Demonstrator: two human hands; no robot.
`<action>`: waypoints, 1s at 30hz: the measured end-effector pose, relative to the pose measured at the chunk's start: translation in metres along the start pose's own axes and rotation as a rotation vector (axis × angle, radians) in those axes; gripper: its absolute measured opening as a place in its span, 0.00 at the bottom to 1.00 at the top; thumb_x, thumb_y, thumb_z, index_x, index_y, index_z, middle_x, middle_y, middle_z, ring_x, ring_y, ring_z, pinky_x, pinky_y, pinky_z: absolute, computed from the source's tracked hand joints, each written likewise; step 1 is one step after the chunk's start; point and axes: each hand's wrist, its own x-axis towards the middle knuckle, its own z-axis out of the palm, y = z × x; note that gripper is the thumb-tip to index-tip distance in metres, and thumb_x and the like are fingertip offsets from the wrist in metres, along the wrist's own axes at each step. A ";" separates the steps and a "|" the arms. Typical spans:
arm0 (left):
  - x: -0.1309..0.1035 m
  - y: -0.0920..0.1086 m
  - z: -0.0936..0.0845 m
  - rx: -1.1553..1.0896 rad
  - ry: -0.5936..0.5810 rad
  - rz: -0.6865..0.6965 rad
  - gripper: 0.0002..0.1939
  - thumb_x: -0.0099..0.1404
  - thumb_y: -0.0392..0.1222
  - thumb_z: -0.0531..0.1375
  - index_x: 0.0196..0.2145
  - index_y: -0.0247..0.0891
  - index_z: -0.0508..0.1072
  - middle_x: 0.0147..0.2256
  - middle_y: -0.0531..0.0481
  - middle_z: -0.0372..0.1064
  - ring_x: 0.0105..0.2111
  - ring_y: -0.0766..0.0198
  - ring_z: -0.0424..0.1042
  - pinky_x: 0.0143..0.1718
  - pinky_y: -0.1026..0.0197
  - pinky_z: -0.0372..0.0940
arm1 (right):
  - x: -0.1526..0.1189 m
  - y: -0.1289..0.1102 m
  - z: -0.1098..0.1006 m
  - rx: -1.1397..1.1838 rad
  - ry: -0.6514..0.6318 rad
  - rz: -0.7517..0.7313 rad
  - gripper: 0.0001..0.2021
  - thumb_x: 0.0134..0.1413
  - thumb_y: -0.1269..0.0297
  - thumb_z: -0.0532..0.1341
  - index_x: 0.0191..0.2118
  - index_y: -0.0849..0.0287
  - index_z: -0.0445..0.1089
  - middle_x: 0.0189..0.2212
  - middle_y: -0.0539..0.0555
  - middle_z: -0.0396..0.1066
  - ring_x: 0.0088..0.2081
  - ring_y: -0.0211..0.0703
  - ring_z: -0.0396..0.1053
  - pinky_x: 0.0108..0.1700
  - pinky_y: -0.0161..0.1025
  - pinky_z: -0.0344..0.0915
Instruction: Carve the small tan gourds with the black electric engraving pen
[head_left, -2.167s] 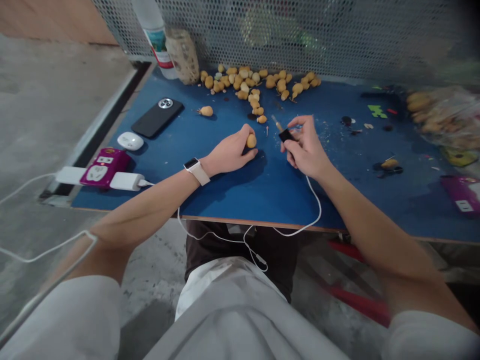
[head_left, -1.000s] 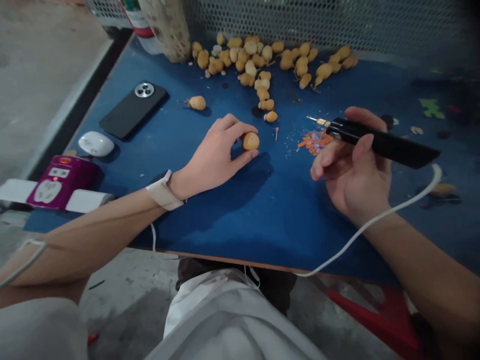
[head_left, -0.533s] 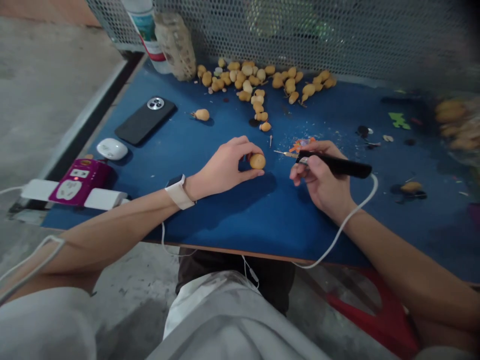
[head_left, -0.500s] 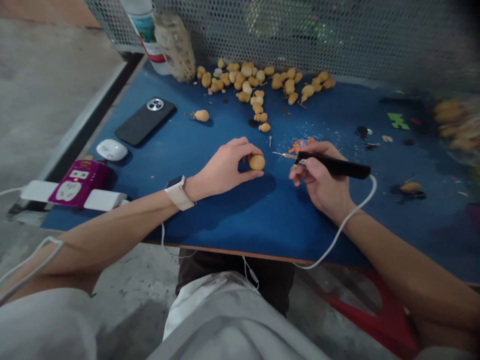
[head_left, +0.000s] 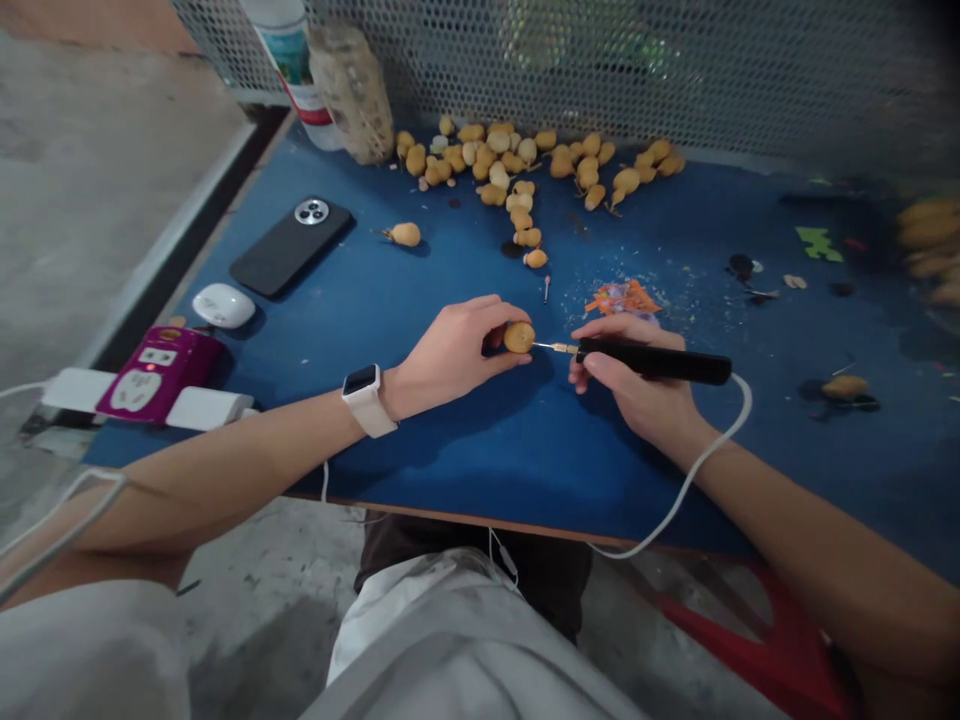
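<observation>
My left hand (head_left: 472, 345) has its thumb and fingers closed round a small tan gourd (head_left: 518, 337), its round end turned to the right. In my right hand (head_left: 637, 375) lies a black corded rotary engraving pen (head_left: 660, 361), gripped like a writing pen. Its thin metal bit points left, and the tip is at the gourd's right side; whether it touches or cuts in I cannot tell. A white cable (head_left: 705, 455) runs from the pen's back end over the table edge. Above my right hand sits a small heap of orange and violet scraps (head_left: 624, 298) amid pale dust.
Many small gourds (head_left: 499, 150) lie along the mesh panel (head_left: 720, 90) at the back. To the left are a phone (head_left: 292, 248), a white earbud case (head_left: 224, 305), a purple power adapter (head_left: 160, 373), a jar (head_left: 351, 95) and a bottle (head_left: 296, 75). A lone gourd (head_left: 406, 234) lies near the phone.
My right hand has brought the engraving pen left and slightly down, so its bit now meets the gourd's side. My left hand has shifted slightly, still holding the gourd.
</observation>
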 end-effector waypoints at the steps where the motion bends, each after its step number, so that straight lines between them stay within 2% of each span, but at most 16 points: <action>1: 0.000 0.000 0.001 0.001 0.000 0.003 0.13 0.71 0.37 0.76 0.51 0.41 0.84 0.40 0.51 0.78 0.37 0.61 0.76 0.42 0.59 0.71 | 0.000 -0.001 0.001 -0.026 0.006 -0.010 0.06 0.64 0.61 0.76 0.46 0.47 0.86 0.28 0.48 0.83 0.26 0.45 0.80 0.33 0.45 0.81; 11: 0.001 0.001 0.001 0.001 -0.022 -0.006 0.12 0.70 0.34 0.76 0.50 0.39 0.85 0.39 0.51 0.79 0.36 0.61 0.75 0.42 0.60 0.69 | 0.000 -0.016 0.006 -0.148 0.011 0.013 0.04 0.64 0.60 0.76 0.44 0.48 0.88 0.28 0.49 0.83 0.26 0.45 0.81 0.34 0.46 0.85; 19: 0.002 -0.001 0.002 0.016 -0.057 -0.012 0.11 0.74 0.38 0.73 0.52 0.41 0.83 0.41 0.49 0.78 0.37 0.59 0.75 0.43 0.58 0.70 | -0.004 -0.017 0.008 -0.219 0.057 -0.022 0.06 0.64 0.55 0.78 0.43 0.47 0.87 0.28 0.49 0.84 0.26 0.46 0.81 0.34 0.47 0.84; 25: 0.001 0.000 0.002 0.041 -0.054 0.014 0.08 0.77 0.38 0.71 0.52 0.40 0.83 0.41 0.49 0.76 0.38 0.59 0.76 0.44 0.57 0.70 | -0.008 -0.017 0.010 -0.288 0.108 -0.068 0.04 0.65 0.59 0.76 0.44 0.46 0.87 0.28 0.48 0.84 0.25 0.46 0.80 0.35 0.49 0.81; 30: 0.002 0.001 0.003 0.029 -0.056 0.010 0.07 0.77 0.38 0.70 0.51 0.41 0.83 0.40 0.49 0.76 0.38 0.58 0.76 0.45 0.56 0.72 | -0.008 -0.017 0.010 -0.313 0.101 -0.066 0.05 0.67 0.56 0.76 0.45 0.46 0.87 0.29 0.48 0.84 0.26 0.47 0.80 0.35 0.50 0.81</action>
